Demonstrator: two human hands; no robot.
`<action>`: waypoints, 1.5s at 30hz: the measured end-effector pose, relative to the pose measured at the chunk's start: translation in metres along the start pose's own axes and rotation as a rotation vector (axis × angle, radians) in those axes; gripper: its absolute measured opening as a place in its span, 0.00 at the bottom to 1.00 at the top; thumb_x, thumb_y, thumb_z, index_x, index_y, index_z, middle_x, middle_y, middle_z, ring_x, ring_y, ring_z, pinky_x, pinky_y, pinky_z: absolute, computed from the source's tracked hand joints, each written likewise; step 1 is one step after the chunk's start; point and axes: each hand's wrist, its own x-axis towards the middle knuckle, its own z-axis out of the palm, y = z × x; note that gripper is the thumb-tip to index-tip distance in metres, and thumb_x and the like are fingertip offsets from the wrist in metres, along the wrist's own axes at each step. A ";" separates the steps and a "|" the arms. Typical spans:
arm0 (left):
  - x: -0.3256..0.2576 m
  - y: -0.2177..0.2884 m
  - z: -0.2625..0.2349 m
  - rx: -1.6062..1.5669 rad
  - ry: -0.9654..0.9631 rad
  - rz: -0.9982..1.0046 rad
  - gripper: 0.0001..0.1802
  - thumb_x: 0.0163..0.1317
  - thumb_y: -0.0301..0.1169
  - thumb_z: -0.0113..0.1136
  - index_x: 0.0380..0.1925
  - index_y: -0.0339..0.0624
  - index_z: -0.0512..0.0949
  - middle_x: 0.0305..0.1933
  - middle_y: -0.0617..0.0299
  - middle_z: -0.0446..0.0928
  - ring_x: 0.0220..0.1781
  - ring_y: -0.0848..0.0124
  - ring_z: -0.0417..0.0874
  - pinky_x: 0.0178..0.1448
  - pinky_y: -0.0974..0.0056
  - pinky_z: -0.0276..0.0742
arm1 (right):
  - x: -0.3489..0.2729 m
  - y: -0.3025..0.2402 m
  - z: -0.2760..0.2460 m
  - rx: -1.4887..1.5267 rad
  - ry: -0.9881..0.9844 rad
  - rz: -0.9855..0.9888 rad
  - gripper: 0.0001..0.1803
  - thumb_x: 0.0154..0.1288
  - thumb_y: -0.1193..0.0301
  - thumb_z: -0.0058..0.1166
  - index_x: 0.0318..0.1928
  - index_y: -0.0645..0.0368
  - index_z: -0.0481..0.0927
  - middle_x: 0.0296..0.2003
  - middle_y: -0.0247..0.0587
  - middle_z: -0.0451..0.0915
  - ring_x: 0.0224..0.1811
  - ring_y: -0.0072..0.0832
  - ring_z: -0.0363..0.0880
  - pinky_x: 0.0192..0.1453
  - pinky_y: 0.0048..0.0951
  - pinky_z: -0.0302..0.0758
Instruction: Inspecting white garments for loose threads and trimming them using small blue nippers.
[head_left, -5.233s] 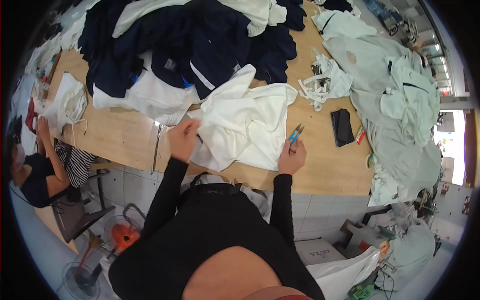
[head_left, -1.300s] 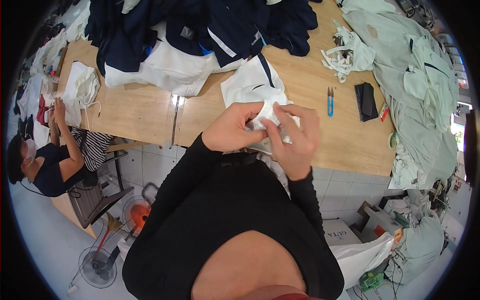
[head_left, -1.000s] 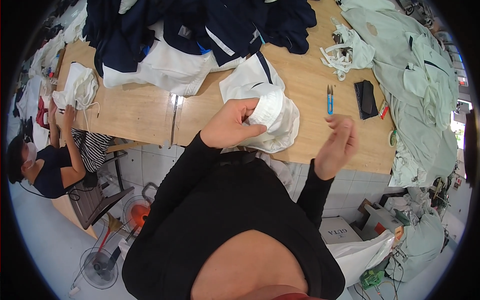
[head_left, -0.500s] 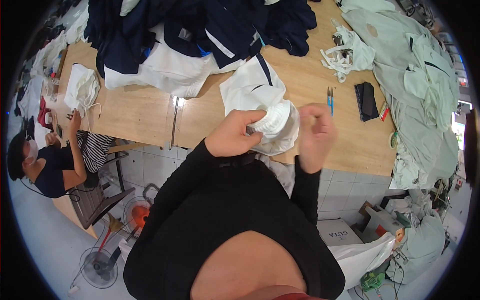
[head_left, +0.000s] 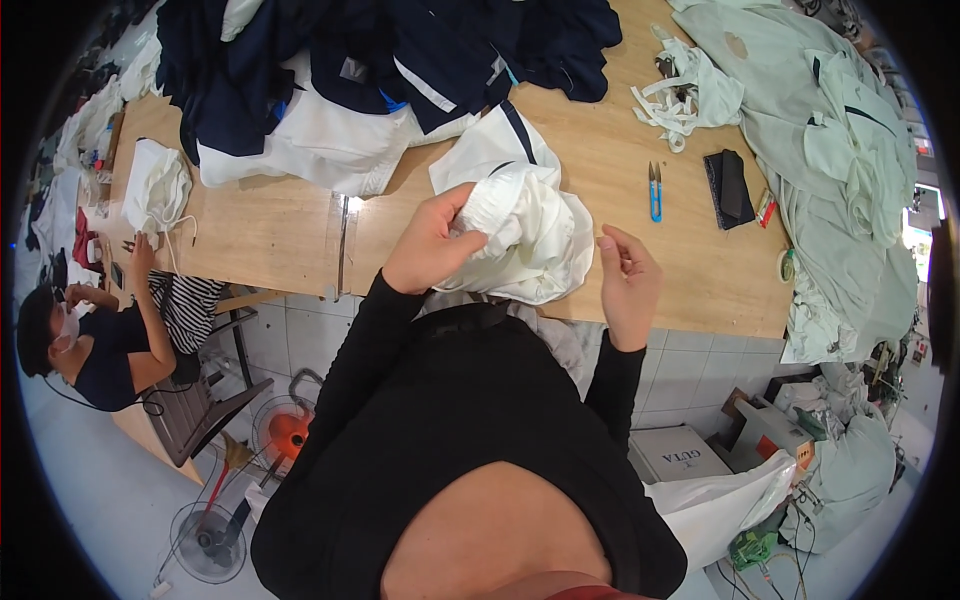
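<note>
A white garment (head_left: 550,235) with a gathered, elastic-looking edge lies bunched on the table in front of me. My left hand (head_left: 432,247) is closed on its upper left part, thumb on top and the other fingers behind the cloth. Just off the garment's right side is my right hand (head_left: 630,287), thumb and forefinger drawn together in a pinch. Whatever may be between those fingertips is too small to make out. Dark navy trim (head_left: 522,133) runs along the far part of the white cloth.
Blue-handled thread snips (head_left: 655,192), a black folded cloth (head_left: 728,190) and a tape roll (head_left: 786,265) lie to the right. Navy garments (head_left: 400,60) are heaped at the back; pale green fabric (head_left: 830,180) covers the right end. At far left sits a co-worker (head_left: 110,345).
My left hand has moved left and up, turning the gathered edge with it. The right hand has shifted slightly down and now shows less blur.
</note>
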 end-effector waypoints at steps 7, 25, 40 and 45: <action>0.009 -0.020 -0.022 -0.052 0.120 -0.057 0.30 0.62 0.16 0.60 0.67 0.32 0.79 0.63 0.59 0.85 0.61 0.71 0.84 0.68 0.65 0.77 | 0.000 0.030 0.026 -0.148 -0.111 0.000 0.13 0.76 0.72 0.67 0.55 0.65 0.89 0.43 0.44 0.92 0.42 0.25 0.89 0.45 0.28 0.83; 0.006 -0.034 0.033 0.376 -0.053 0.050 0.18 0.71 0.32 0.72 0.56 0.34 0.85 0.42 0.56 0.90 0.41 0.68 0.89 0.47 0.64 0.83 | 0.039 -0.013 0.027 0.615 0.039 0.264 0.10 0.81 0.71 0.64 0.52 0.66 0.87 0.43 0.37 0.89 0.42 0.22 0.86 0.48 0.28 0.84; 0.000 -0.009 0.020 0.562 0.050 0.207 0.18 0.71 0.27 0.67 0.59 0.37 0.85 0.41 0.51 0.89 0.35 0.66 0.89 0.41 0.63 0.83 | 0.029 -0.084 0.048 -0.043 -0.254 -0.402 0.16 0.66 0.78 0.72 0.54 0.60 0.91 0.36 0.40 0.85 0.36 0.29 0.82 0.41 0.30 0.78; -0.007 -0.012 0.016 0.949 0.111 0.459 0.20 0.62 0.29 0.67 0.56 0.43 0.86 0.38 0.51 0.84 0.38 0.47 0.86 0.43 0.47 0.80 | 0.028 -0.083 0.061 -0.101 -0.252 -0.406 0.05 0.68 0.76 0.70 0.41 0.62 0.87 0.30 0.42 0.81 0.27 0.31 0.76 0.32 0.32 0.73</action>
